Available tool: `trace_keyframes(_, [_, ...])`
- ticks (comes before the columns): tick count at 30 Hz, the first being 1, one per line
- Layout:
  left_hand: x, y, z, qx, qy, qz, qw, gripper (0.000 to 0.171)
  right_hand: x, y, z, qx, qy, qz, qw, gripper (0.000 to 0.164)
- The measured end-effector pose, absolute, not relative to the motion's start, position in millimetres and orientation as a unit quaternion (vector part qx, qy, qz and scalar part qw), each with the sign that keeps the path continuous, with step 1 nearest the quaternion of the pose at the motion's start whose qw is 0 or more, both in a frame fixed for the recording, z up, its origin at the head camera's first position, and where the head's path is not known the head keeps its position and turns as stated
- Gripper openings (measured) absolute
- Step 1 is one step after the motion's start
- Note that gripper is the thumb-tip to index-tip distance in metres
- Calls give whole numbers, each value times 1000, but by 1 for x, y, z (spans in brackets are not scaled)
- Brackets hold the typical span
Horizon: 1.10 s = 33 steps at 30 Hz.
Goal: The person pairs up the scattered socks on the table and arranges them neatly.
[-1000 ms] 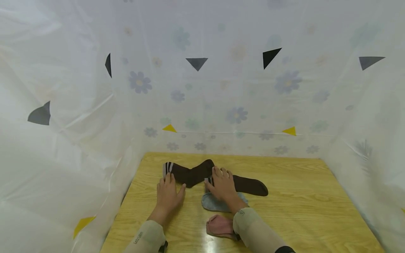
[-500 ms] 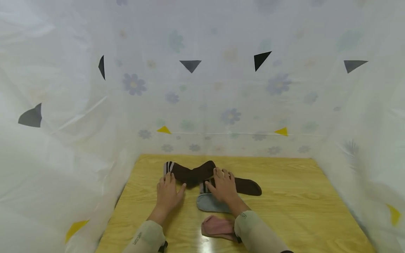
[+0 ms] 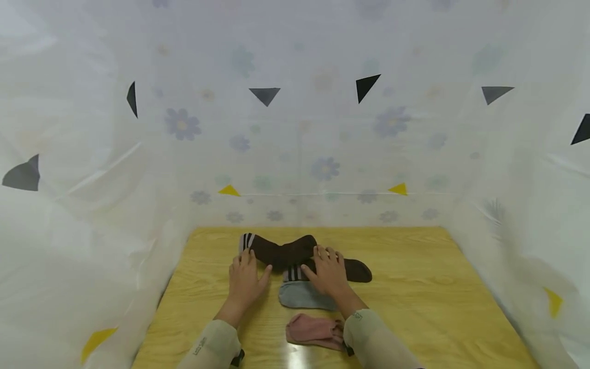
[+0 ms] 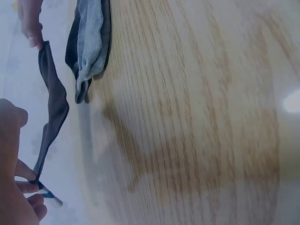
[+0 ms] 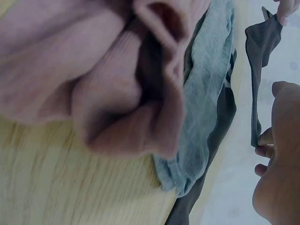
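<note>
A dark brown sock [image 3: 281, 252] with a white-and-black striped cuff is stretched between my two hands, sagging in the middle. My left hand [image 3: 244, 279] pinches it by the striped cuff end. My right hand [image 3: 331, 271] pinches the toe end. In the left wrist view the held sock [image 4: 57, 101] hangs raised, apart from the other socks. A second dark brown striped sock [image 3: 358, 270] lies on the table, partly behind my right hand. In front of it lies a grey-blue sock [image 3: 304, 295], and nearest to me a pink sock [image 3: 313, 329], its right end close to my right sleeve.
The wood-grain table [image 3: 428, 302] extends to both sides of the socks. White plastic sheeting [image 3: 295, 138] with a flower print and black and yellow triangles stands behind the table, with more sheeting left and right.
The view has swung right. My hands and the held sock have shifted right over the table relative to the lying socks. The held sock's bend has become shallower.
</note>
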State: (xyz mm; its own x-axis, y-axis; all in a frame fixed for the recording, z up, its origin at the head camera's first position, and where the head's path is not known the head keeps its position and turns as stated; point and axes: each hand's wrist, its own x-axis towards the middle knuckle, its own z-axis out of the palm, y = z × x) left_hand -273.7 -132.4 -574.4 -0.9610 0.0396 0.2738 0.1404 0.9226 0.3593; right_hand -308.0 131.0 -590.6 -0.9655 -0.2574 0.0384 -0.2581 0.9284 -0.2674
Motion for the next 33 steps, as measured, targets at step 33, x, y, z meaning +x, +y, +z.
trace_keyframes(33, [-282, -107, -586, -122, -961, -200, 147, 74, -299, 173, -595, 104, -983, 144, 42, 82])
